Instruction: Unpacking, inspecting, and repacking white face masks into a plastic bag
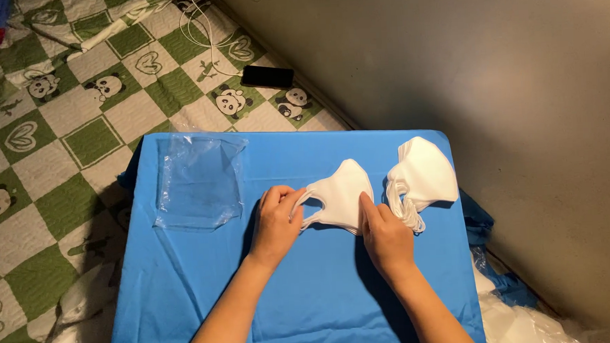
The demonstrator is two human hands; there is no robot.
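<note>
Single head-worn view, looking steeply down from above and behind the left hand (278,224) and right hand (385,235). Close range, forearms entering bottom edge. Wall beyond hands; camera seemingly tilted slightly leftward.

Home setting, likely a bedroom. Quilted green-and-white bedspread (76,113) with pandas and hearts; black phone (267,76) on white charging cable (206,32); plain wall (451,69); low blue-covered table (207,292) on the bedding.

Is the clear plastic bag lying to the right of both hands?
No, the clear plastic bag lies left of the left hand and right hand.
</note>
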